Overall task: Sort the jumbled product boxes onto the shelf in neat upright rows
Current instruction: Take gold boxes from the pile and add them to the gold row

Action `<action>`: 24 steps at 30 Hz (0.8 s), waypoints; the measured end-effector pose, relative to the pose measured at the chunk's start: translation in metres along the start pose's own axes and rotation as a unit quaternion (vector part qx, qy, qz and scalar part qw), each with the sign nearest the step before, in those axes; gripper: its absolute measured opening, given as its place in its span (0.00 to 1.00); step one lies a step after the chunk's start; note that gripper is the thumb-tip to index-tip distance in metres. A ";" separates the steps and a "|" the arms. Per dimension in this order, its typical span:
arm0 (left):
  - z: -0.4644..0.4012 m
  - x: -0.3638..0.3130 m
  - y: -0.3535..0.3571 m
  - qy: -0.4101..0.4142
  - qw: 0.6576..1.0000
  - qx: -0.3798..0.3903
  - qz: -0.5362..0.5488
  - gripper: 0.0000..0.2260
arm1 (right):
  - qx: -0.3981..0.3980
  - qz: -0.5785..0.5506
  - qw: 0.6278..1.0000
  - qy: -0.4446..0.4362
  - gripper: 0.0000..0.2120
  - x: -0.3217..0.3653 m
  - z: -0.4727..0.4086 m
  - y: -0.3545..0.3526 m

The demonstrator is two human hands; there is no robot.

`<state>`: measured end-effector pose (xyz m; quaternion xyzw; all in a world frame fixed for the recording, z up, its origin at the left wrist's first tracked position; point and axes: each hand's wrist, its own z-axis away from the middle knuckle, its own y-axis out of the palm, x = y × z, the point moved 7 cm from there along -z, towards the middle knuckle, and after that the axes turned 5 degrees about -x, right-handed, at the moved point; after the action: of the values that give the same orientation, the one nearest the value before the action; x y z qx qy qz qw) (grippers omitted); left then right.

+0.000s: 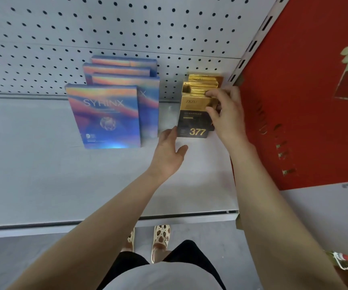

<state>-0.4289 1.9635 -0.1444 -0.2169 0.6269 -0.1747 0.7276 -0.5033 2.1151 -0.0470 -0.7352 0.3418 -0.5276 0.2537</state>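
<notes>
Here the front gold-and-black box [194,120], marked ZKZU near its top and 377 near its bottom, stands upright on the grey shelf [43,174], directly between the two hands. The right hand [227,114] grasps its upper right corner: the thumb lies across the gold face and the fingertips curl over the top edge. The left hand [169,151] is released, fingers straight and reaching forward, their tips at the lower left corner of the same box; whether they actually touch it cannot be told. Behind the right hand's fingers, more gold boxes [204,82] stand in a tight row running back to the pegboard wall [106,28], their top edges showing one behind another.

To the left of the left hand, close beside its fingertips, stands a group of iridescent blue boxes. The front blue box [104,118] reads SYRINX and stands upright, facing forward. Just behind it, and offset toward the left hand, a second blue box [150,107] shows only its right strip. Farther back, three more blue boxes [123,68] stand staggered rather than squarely lined up, the rearmost against the pegboard.

To the right of the right hand, a slotted metal upright [250,47] rises at the shelf's end, and beyond it is a red panel [298,91] with gold ornament. Below both forearms, past the shelf's front lip, the person's patterned slippers [160,237] stand on the floor.
</notes>
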 end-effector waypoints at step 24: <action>0.172 0.089 -0.178 -0.067 0.960 -0.239 0.130 0.12 | 0.165 0.001 0.978 -0.130 0.12 0.136 0.164 0.102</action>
<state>-0.2426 1.7832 -0.1031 -0.3127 0.6231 0.0911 0.7111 -0.3432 1.9473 -0.0919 -0.7451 0.2152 -0.4764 0.4141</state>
